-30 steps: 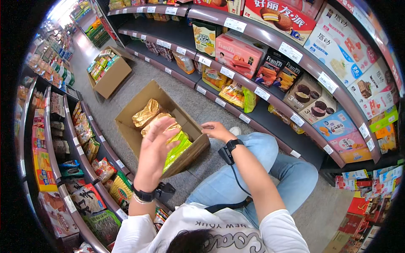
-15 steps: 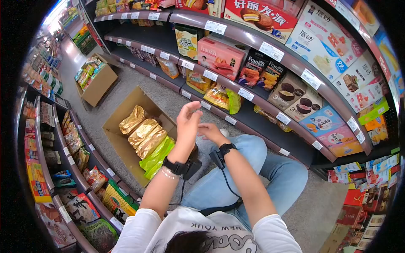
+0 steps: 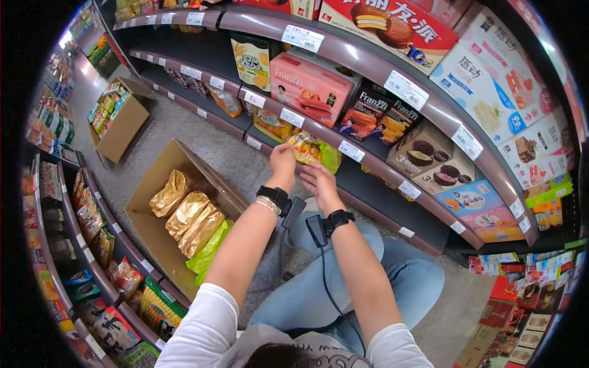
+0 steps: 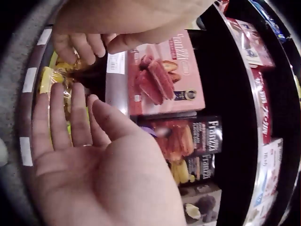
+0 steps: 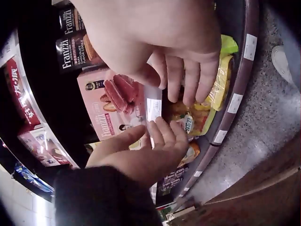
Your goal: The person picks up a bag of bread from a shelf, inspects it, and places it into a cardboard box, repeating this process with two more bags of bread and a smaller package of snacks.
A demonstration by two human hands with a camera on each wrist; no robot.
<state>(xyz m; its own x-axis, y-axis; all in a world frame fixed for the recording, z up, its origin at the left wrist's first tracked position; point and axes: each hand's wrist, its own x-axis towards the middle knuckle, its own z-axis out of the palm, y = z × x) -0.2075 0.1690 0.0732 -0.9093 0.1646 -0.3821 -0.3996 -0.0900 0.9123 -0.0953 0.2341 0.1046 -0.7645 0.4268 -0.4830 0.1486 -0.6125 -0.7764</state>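
Observation:
My left hand (image 3: 283,164) is held out at the lower shelf, its fingers loosely bent and nothing in them. Just to its right, my right hand (image 3: 319,184) has its fingers extended, also holding nothing. In the left wrist view the palm of the right hand (image 4: 103,165) faces up, with a ring on one finger. Beyond the fingertips lie yellow snack packs (image 3: 305,147) and a green pack (image 3: 331,159). The right wrist view has both hands over the yellow packs (image 5: 221,87), with fingers partly covering them.
To the left, an open cardboard box (image 3: 144,211) holds gold foil packs (image 3: 196,214) and a lime-green pack (image 3: 211,251). Another filled carton (image 3: 123,129) stands farther down the aisle. A pink Franzzi box (image 3: 310,89) sits on the shelf above. Shelves flank both sides.
My left hand has moved right from over the cardboard box to the lower shelf. The right hand has moved forward beside it. The head view has shifted right and toward the shelf.

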